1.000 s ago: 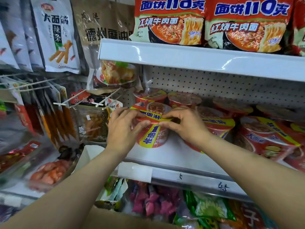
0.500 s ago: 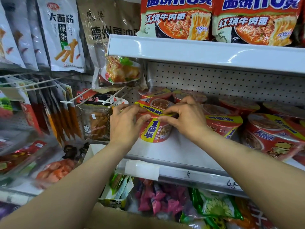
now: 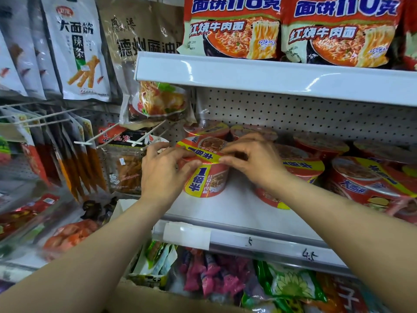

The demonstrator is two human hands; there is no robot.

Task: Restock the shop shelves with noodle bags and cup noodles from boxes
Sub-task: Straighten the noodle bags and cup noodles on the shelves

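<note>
A red cup noodle with a yellow band stands on the white middle shelf, at its left end. My left hand grips its left side, thumb on the front under the rim. My right hand holds the rim from the right, fingers curled over the lid. More cup noodles stand behind and to the right, some tipped over. Red noodle bags line the top shelf.
Snack packets hang on wire hooks left of the shelf. Price strip runs along the shelf's front edge. Below it lie mixed colourful packets. A brown cardboard box edge sits at the bottom.
Both hands stay on the cup and it has slid slightly deeper onto the shelf. The view has shifted a little downward and closer.
</note>
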